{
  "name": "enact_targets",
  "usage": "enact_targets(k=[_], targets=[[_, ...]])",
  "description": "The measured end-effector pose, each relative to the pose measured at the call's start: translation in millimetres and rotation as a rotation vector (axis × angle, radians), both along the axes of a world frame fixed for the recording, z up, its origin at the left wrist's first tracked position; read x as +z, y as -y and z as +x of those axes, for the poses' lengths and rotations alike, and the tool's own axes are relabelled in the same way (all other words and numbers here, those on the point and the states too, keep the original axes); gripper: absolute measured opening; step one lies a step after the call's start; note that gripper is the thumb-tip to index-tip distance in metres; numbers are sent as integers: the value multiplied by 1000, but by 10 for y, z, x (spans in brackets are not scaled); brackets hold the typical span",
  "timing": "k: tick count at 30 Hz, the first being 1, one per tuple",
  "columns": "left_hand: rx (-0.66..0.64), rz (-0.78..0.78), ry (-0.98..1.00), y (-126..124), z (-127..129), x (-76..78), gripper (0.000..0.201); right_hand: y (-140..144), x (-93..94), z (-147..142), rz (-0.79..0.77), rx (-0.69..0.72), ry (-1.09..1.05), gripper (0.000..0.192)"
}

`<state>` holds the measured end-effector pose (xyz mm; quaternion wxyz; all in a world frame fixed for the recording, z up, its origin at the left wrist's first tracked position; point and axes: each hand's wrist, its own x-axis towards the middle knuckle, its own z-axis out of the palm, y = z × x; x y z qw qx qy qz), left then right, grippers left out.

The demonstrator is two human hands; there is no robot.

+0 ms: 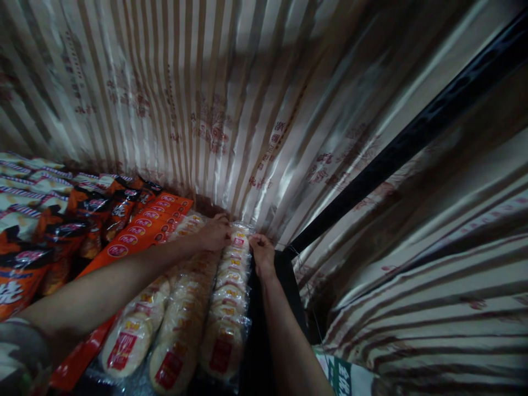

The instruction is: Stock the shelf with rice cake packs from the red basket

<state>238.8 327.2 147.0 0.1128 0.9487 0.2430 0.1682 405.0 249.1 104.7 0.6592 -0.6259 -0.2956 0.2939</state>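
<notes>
Left hand (214, 234) and right hand (262, 254) both pinch far end of rice-cracker pack (229, 291), long axis running 6 to 12 o'clock toward striped curtain (214, 110)

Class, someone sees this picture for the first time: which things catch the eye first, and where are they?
Centre bottom, rows of clear-wrapped round rice crackers run back along a shelf, with the left hand and right hand on their far end. Orange snack packs lie to the left. A shiny striped curtain fills the background.
</notes>
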Motion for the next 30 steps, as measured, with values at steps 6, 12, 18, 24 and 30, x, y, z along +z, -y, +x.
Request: enact_targets(k=[6,12,18,24,30], targets=[[94,33,59,5,-8,-34,10,12,22,-16,7,-9,-52,31],[89,-33,0,20,-51,-14,3,17,-15,-15,-1,-26,-35,29],[93,-19,38,17,-46,-63,3,66,-14,-34,-21,-27,-106,40],[105,-70,68,-54,-12,-166,11,297,28,-84,-21,-50,-105,42],[138,-81,175,1,7,-184,14,491,56,-157,-64,-19,-66,34]])
